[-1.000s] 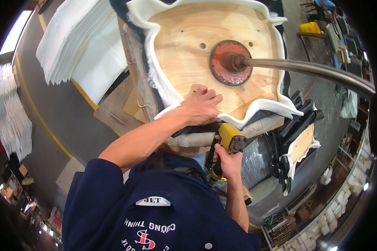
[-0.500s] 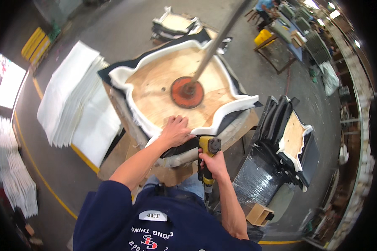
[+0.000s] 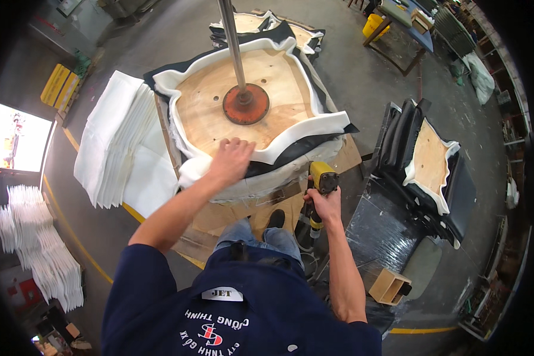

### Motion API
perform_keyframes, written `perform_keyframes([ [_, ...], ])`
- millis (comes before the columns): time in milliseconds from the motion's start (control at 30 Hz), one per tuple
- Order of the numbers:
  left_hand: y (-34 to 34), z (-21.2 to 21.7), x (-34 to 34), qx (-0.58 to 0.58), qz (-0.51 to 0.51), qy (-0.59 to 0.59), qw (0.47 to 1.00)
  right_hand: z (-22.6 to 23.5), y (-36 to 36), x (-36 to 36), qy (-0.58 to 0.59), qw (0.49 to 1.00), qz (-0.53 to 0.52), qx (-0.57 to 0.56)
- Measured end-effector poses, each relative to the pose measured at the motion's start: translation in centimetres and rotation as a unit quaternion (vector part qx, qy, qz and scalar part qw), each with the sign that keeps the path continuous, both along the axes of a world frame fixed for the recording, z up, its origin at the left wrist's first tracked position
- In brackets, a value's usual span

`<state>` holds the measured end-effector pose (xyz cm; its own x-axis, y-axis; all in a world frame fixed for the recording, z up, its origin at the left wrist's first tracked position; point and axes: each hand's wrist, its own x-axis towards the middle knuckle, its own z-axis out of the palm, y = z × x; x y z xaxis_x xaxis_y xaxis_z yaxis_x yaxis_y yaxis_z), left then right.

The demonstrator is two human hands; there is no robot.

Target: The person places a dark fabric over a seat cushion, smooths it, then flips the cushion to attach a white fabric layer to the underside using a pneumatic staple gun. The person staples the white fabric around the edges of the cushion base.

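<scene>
In front of me a plywood seat panel (image 3: 202,80) lies face up, ringed by white foam (image 3: 305,127) and black cover material (image 3: 288,153). An orange round plate (image 3: 245,113) on a metal pole presses on the panel's middle. My left hand (image 3: 231,163) is closed over the near foam edge, its curled fingertips resting by the wood; whatever lies under the palm is hidden. In my right hand (image 3: 324,204) is a yellow and black staple gun (image 3: 324,176), its hose fitting hanging below. The gun is off to the right of the near edge, apart from the seat.
White sheets (image 3: 115,139) are stacked left of the work stand. More padded seat panels (image 3: 427,157) lie at right beside a plastic-wrapped surface (image 3: 377,222) and a small wooden box (image 3: 389,286). Further seats (image 3: 252,22) sit beyond. A yellow bucket (image 3: 375,26) stands near a blue-topped table (image 3: 406,21).
My right hand has moved the staple gun rightward, away from the seat's near edge. My left hand stays at about the same place on that edge. The whole view has shifted.
</scene>
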<state>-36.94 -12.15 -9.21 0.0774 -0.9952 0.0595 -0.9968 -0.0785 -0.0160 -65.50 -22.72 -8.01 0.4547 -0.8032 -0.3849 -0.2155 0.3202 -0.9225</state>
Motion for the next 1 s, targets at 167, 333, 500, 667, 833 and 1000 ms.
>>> perform_keyframes([
  [167,-2.3,-0.1,-7.7,-0.090,0.162,0.172,0.968,-0.9,1.2,1.5,0.043,0.999,0.012,0.011],
  [333,-2.5,-2.9,-5.8,-0.111,0.189,0.161,0.962,-0.1,2.2,3.9,0.074,0.995,0.017,0.059],
  [500,-2.6,-2.7,-3.5,-0.101,0.135,0.216,0.962,1.0,3.3,4.9,0.115,0.989,0.004,0.094],
  [667,-3.5,-3.5,-1.3,-0.115,0.018,0.226,0.967,1.5,3.4,6.1,0.087,0.986,-0.051,0.132],
  [833,-3.5,-4.3,-1.0,-0.140,0.011,0.233,0.962,3.1,2.8,8.1,0.091,0.984,-0.056,0.142],
  [1000,-3.5,-4.8,-0.6,-0.147,0.034,0.238,0.959,3.8,0.7,10.5,0.123,0.980,-0.019,0.156],
])
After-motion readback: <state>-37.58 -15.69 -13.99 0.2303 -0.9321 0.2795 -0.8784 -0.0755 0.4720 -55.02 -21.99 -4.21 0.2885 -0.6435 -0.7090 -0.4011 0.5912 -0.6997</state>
